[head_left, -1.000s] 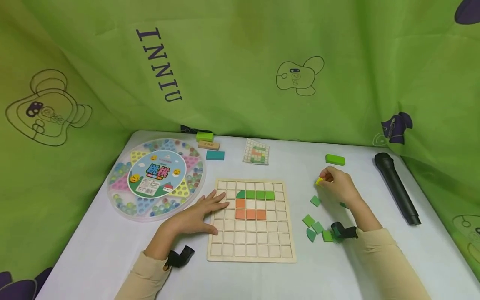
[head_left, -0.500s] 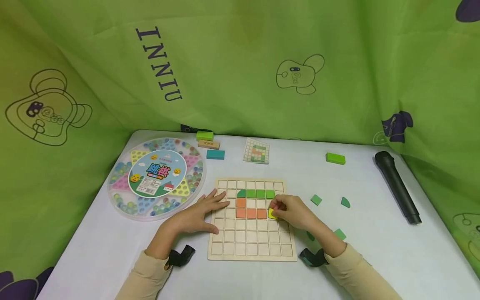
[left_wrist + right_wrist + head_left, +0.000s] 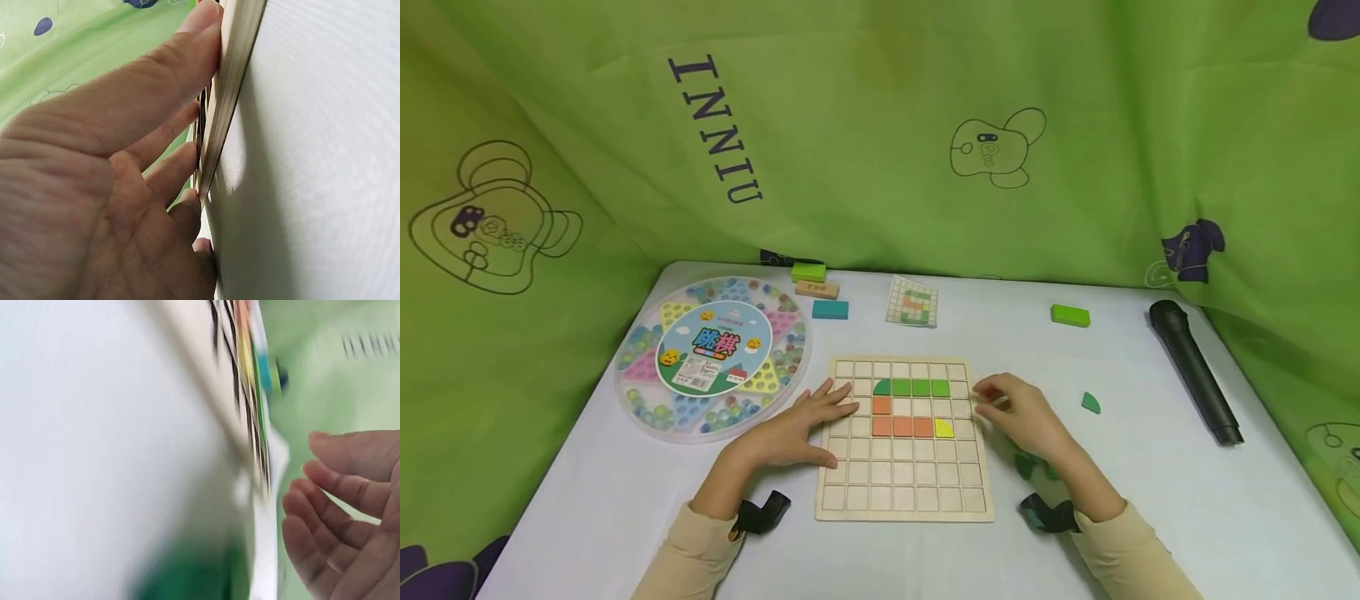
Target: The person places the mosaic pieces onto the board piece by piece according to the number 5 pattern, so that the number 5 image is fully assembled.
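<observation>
A wooden grid board (image 3: pixel 895 497) lies in front of me. My left hand (image 3: pixel 793 429) rests on its left edge with fingers spread; the left wrist view shows the thumb (image 3: pixel 203 37) touching the rim. Set in the cells are a dark green rounded tile (image 3: pixel 882 387), a row of green square tiles (image 3: pixel 921 388), several orange tiles (image 3: pixel 903 427) and a yellow rounded tile (image 3: pixel 943 428). Just right of the board hovers my right hand (image 3: pixel 1022 412), its fingers loosely bent with nothing between them. Below its wrist, green tiles (image 3: pixel 1024 465) are partly hidden.
A round marble game box (image 3: pixel 647 400) stands at left. Behind the board are a pattern card (image 3: pixel 912 302), a teal block (image 3: pixel 831 310), a wooden block (image 3: pixel 817 290) and green blocks (image 3: pixel 1071 316). A quarter-round green tile (image 3: pixel 1091 402) and black microphone (image 3: pixel 1197 375) lie at right.
My right hand brought the yellow tile from the right side to the board, let it go in a cell right of the orange row, then moved back rightward. The left hand stayed put.
</observation>
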